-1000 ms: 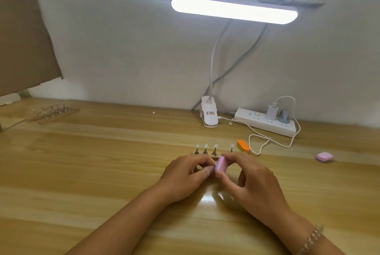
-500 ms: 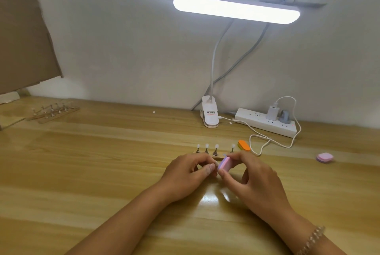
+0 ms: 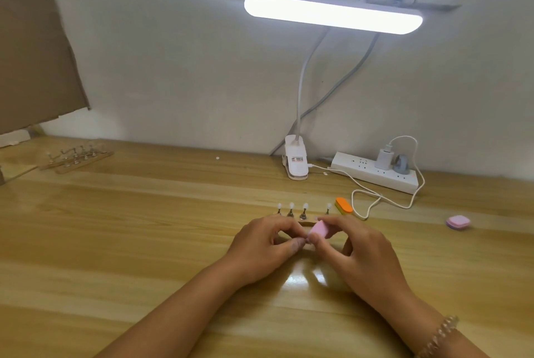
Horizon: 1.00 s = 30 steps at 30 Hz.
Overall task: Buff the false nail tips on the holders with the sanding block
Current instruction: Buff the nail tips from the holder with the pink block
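Sanding block (image 3: 318, 229) held between the hands.
Right hand (image 3: 357, 253) pinches the pink block beside the left hand (image 3: 264, 246), whose curled fingers seem to pinch a hidden holder; nail tips (image 3: 291, 205) stand just beyond both.

The sanding block (image 3: 318, 229) is pale pink. The nail tips (image 3: 291, 205) are milky white. The bench (image 3: 144, 227) is honey-coloured wood with long streaks of grain. An orange buffer (image 3: 344, 205) has a yellow layer, and a pad (image 3: 458, 222) is pink over lilac. Lamp (image 3: 332, 13) and power strip (image 3: 372, 174) are white, one plug (image 3: 402, 165) grey, the cardboard (image 3: 31, 54) brown.
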Available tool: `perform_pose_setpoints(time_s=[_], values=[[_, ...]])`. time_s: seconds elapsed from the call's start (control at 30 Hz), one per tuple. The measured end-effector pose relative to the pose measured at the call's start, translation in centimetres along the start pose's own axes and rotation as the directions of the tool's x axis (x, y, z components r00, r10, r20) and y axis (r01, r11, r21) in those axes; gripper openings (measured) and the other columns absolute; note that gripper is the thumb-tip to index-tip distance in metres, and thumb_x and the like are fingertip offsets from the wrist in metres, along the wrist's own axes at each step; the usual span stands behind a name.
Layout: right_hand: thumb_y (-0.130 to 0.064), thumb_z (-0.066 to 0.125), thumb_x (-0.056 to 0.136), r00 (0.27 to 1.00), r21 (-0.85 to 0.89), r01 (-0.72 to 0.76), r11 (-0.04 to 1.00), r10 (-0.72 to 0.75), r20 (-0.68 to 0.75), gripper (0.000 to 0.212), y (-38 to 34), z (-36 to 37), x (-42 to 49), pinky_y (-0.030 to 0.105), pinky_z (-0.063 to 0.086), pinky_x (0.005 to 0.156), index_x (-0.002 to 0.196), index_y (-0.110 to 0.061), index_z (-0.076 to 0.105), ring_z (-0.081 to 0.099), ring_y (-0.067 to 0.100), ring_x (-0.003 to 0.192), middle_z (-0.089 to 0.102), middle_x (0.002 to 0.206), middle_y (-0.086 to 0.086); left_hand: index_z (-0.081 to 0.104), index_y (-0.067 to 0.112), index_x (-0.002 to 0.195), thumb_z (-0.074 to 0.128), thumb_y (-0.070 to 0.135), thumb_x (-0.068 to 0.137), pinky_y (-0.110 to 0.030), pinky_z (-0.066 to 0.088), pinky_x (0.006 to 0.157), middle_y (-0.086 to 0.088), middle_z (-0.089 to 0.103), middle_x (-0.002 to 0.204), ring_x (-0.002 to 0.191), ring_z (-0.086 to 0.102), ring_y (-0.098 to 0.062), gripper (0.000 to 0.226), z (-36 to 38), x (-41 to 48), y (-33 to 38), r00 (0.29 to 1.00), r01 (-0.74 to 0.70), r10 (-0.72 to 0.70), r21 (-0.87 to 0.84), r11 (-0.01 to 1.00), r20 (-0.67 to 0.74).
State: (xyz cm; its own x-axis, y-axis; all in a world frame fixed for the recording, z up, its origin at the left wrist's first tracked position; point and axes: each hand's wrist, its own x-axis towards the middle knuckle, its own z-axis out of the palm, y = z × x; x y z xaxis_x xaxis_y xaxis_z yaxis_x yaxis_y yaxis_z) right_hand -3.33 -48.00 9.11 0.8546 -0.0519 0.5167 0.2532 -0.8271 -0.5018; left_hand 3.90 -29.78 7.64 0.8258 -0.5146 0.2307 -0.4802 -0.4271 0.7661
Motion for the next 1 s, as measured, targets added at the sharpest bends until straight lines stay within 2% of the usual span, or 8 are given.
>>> perform_pose_setpoints(time_s=[0.1,0.27,0.4,0.53,0.67,0.8,0.93,1.0], values=[[-0.058,0.06,0.08,0.992,-0.036,0.103,0.994,-0.101,0.073,0.035,-0.62,0.21,-0.6,0.022,0.04,0.057,0.107,-0.037,0.066,0.046,-0.004,0.058,0.061,0.092,-0.02,0.073,0.039,0.09,0.069,0.026,0.087,-0.018,0.037,0.062,0.036,0.06,0.085,0.059,0.052,0.01,0.014,-0.05,0.01,-0.03,1.0,-0.001,0.001,0.0,1.0,-0.001],[-0.049,0.069,0.082,1.0,-0.025,0.007,1.0,-0.008,-0.018,0.028,0.08,0.09,0.1,0.026,0.042,0.062,0.102,-0.031,0.07,0.042,-0.007,0.056,0.061,0.088,-0.018,0.074,0.039,0.094,0.068,0.03,0.09,-0.021,0.039,0.065,0.028,0.066,0.088,0.062,0.054,0.01,0.013,-0.06,-0.01,-0.15,1.0,-0.014,0.014,-0.012,1.0,0.008],[-0.058,0.059,0.08,0.992,-0.03,0.116,0.993,-0.115,0.051,0.035,-0.81,0.26,-0.73,0.022,0.041,0.053,0.107,-0.036,0.067,0.044,-0.006,0.055,0.059,0.093,-0.02,0.074,0.036,0.096,0.064,0.025,0.091,-0.024,0.041,0.066,0.023,0.07,0.087,0.059,0.053,0.008,0.015,-0.13,-0.09,0.0,0.999,-0.034,0.035,-0.053,0.998,0.028],[-0.045,0.07,0.081,1.0,0.026,0.003,1.0,-0.003,-0.031,0.031,-0.14,0.01,0.1,0.028,0.047,0.064,0.11,-0.033,0.068,0.044,-0.007,0.056,0.062,0.096,-0.02,0.074,0.031,0.095,0.064,0.022,0.095,-0.028,0.045,0.065,0.02,0.068,0.083,0.057,0.051,0.004,0.013,-0.13,0.02,0.06,0.999,-0.04,0.04,-0.041,0.998,-0.001],[-0.054,0.06,0.081,0.991,-0.025,0.12,0.992,-0.118,0.055,0.035,-0.68,0.23,-0.75,0.024,0.045,0.055,0.111,-0.037,0.066,0.042,-0.007,0.054,0.061,0.098,-0.02,0.074,0.028,0.098,0.062,0.017,0.096,-0.028,0.046,0.065,0.017,0.07,0.086,0.058,0.052,0.003,0.017,-0.16,-0.01,0.06,0.999,-0.032,0.032,-0.035,0.999,-0.002],[-0.047,0.071,0.081,0.999,0.027,0.001,1.0,-0.001,-0.033,0.03,0.03,0.04,0.0,0.03,0.049,0.066,0.108,-0.033,0.068,0.043,-0.008,0.057,0.063,0.096,-0.02,0.071,0.034,0.09,0.064,0.021,0.096,-0.027,0.044,0.064,0.019,0.067,0.081,0.055,0.051,0.004,0.016,-0.14,0.02,0.08,0.999,-0.043,0.043,-0.03,0.999,-0.009],[-0.055,0.061,0.08,0.991,-0.02,0.125,0.992,-0.123,0.057,0.035,-0.71,0.24,-0.7,0.021,0.042,0.055,0.109,-0.037,0.066,0.043,-0.01,0.056,0.06,0.096,-0.021,0.073,0.029,0.096,0.062,0.018,0.096,-0.027,0.045,0.065,0.015,0.071,0.087,0.057,0.051,0.003,0.016,-0.17,-0.03,0.07,1.0,-0.031,0.031,-0.039,0.999,-0.002],[-0.053,0.064,0.08,0.995,0.0,0.095,0.995,-0.095,0.04,0.033,-0.6,0.17,-0.48,0.023,0.044,0.058,0.108,-0.037,0.066,0.044,-0.01,0.058,0.06,0.095,-0.021,0.073,0.029,0.096,0.062,0.018,0.096,-0.027,0.045,0.065,0.015,0.071,0.088,0.057,0.052,0.003,0.016,-0.18,0.05,0.16,1.0,-0.028,0.028,-0.036,0.999,-0.005]])
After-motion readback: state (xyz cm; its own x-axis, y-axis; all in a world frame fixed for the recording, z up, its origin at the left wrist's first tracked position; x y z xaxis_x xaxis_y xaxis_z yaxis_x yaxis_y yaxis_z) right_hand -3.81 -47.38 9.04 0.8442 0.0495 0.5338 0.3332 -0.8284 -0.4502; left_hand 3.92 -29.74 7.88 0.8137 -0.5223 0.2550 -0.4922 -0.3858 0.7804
